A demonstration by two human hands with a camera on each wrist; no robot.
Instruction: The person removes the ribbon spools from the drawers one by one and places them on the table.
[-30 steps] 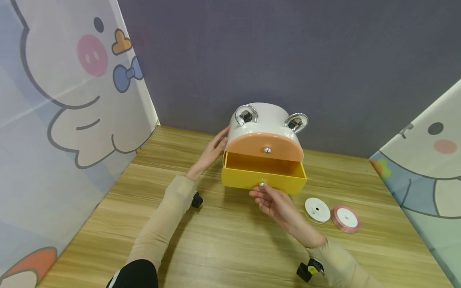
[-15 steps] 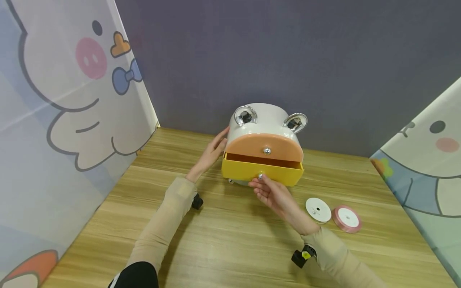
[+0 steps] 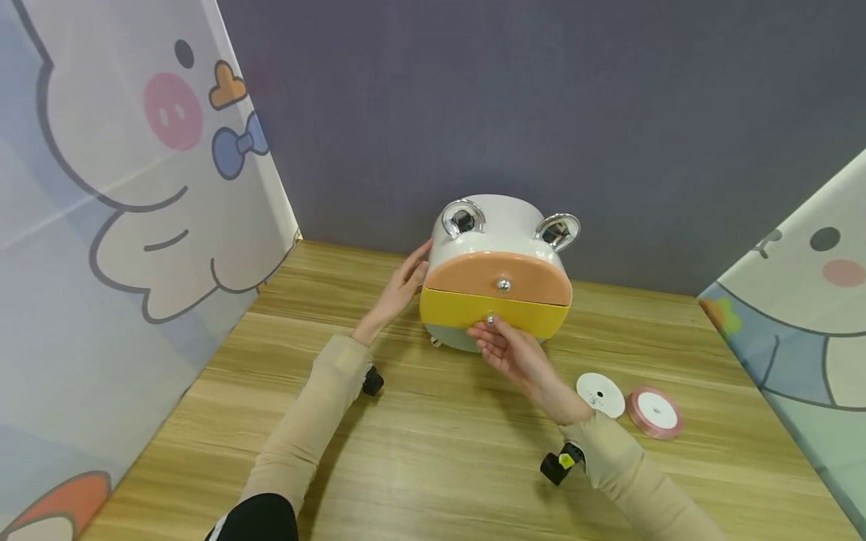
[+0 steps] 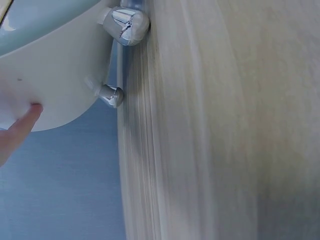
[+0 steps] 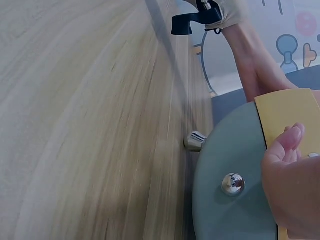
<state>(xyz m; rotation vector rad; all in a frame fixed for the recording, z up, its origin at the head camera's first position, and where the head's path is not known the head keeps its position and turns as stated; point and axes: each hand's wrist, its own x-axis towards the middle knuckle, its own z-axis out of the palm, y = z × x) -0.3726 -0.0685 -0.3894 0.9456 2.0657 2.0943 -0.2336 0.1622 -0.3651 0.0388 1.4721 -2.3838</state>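
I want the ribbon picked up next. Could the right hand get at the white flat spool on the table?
Probably yes. The white flat spool lies uncovered on the wooden table, just beside the right hand's wrist, with nothing between; only the pink ribbon spool lies beyond it.

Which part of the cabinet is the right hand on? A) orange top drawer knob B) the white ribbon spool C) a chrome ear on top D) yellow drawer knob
D: in the head view the right hand has its fingertips at the small silver knob of the yellow drawer, which sits flush under the orange drawer; the left hand rests flat on the cabinet's side.
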